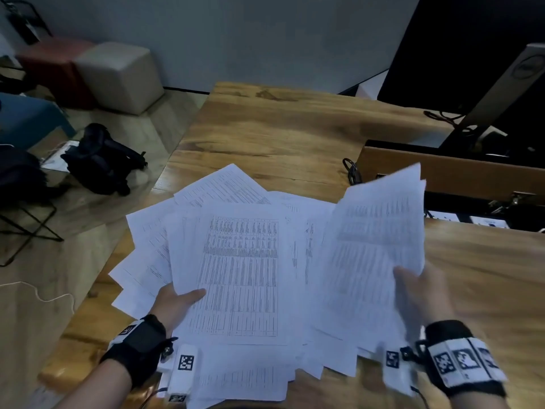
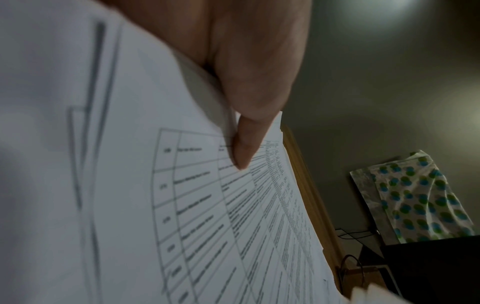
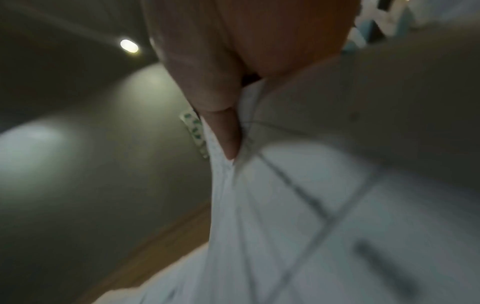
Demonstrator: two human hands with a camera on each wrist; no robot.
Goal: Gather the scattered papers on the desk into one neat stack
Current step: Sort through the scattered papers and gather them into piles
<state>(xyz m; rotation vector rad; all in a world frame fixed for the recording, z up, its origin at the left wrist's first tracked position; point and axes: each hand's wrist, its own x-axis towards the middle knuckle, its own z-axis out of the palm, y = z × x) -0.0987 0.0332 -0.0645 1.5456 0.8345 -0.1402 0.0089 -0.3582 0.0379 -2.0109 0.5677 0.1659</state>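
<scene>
Several white printed sheets [image 1: 239,270] lie fanned across the near part of the wooden desk [image 1: 265,134]. My left hand [image 1: 177,302] grips the left edge of the top sheets, thumb on the printed table [image 2: 241,152]. My right hand [image 1: 418,293] holds a raised bundle of papers [image 1: 377,246] at the right, tilted up off the desk and blurred; the thumb [image 3: 228,139] presses on the bundle's edge. More sheets [image 1: 236,382] stick out below both wrists at the desk's near edge.
A monitor stand [image 1: 498,95] and a wooden shelf [image 1: 442,169] with cables stand at the back right. Left of the desk, on the floor, are a black bag [image 1: 100,160], a beige cube seat [image 1: 118,75] and a chair frame [image 1: 29,228].
</scene>
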